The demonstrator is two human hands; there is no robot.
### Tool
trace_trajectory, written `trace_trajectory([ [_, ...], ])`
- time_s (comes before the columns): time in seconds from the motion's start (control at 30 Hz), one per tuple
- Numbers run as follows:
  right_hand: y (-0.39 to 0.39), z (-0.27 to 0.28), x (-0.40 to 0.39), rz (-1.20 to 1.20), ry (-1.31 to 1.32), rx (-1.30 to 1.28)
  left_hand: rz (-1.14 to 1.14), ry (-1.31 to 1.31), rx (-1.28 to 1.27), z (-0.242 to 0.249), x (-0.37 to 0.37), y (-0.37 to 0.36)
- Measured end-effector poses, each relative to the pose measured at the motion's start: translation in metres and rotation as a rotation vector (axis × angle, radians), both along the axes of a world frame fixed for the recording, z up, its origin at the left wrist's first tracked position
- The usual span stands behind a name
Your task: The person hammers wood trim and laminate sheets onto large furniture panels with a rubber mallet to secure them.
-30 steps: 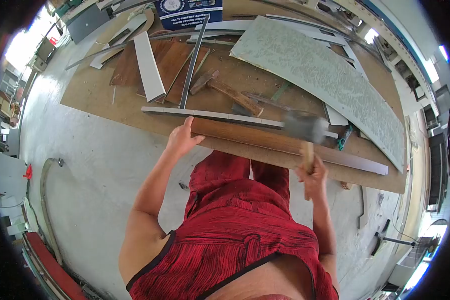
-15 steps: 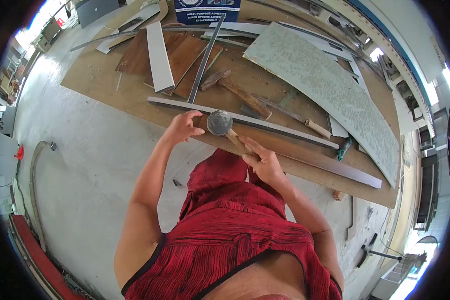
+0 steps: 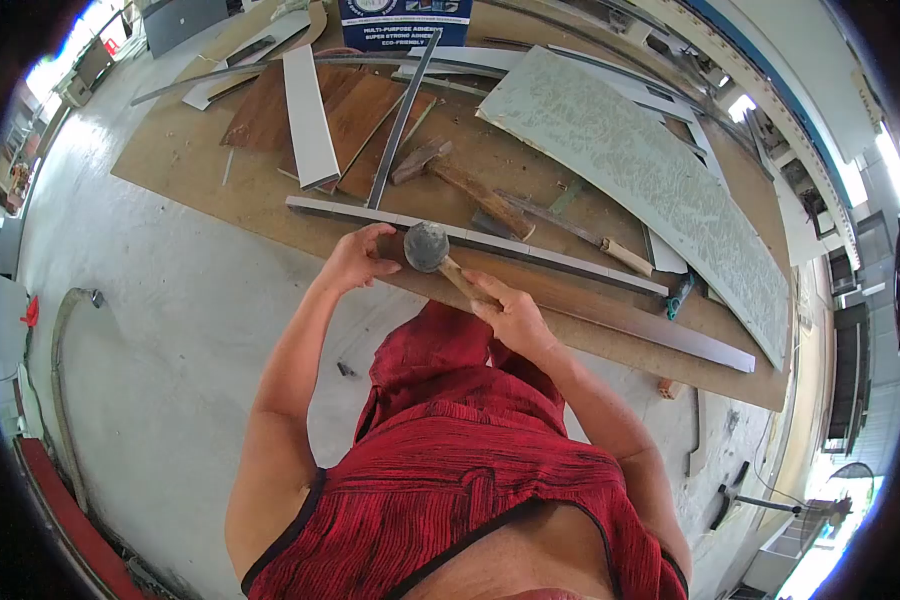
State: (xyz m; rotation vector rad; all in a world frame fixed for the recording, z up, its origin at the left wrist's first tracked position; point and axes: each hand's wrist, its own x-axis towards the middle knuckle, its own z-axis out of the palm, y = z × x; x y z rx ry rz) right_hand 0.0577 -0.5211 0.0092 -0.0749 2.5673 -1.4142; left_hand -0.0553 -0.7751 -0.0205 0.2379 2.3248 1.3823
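Note:
My right hand (image 3: 513, 312) is closed round the wooden handle of a mallet (image 3: 427, 247) with a round, dark grey head. The mallet's head is over the left part of a long brown strip (image 3: 610, 315) near the table's front edge. At the strip's left end, my left hand (image 3: 355, 258) has its fingers and thumb curled about the edge; the exact contact is partly hidden. Just behind lies a long, narrow grey metal bar (image 3: 530, 248). A second thin metal bar (image 3: 403, 120) runs away from it toward the back.
On the brown table (image 3: 185, 185) lie a hammer (image 3: 470, 185), a wooden-handled tool (image 3: 625, 255), a white strip (image 3: 311, 120), brown boards (image 3: 355, 105) and a large pale green patterned panel (image 3: 640, 180). A blue adhesive box (image 3: 405, 28) stands at the back. A hose (image 3: 60, 370) lies on the floor.
The whole view has shifted slightly, moving the table and its things a little left and up. Both hands and the mallet keep nearly the same places relative to the strip.

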Motion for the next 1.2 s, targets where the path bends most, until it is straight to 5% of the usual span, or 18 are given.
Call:
trace_trajectory([
  [0.43, 0.006, -0.007, 0.0, -0.061, -0.093, -0.184, 0.014, 0.053, -0.127, -0.003, 0.003, 0.006],
  [0.53, 0.015, 0.004, 0.011, -0.139, -0.2, -0.335, 0.059, 0.451, -0.336, -0.012, 0.017, 0.017],
  [0.73, 0.042, 0.017, 0.04, -0.297, -0.074, -0.339, 0.022, 0.667, -0.08, -0.018, 0.045, 0.077],
  [1.2, 0.08, -0.001, 0.1, -0.518, -0.078, -0.266, -0.049, 0.651, -0.052, -0.029, 0.063, 0.17],
])
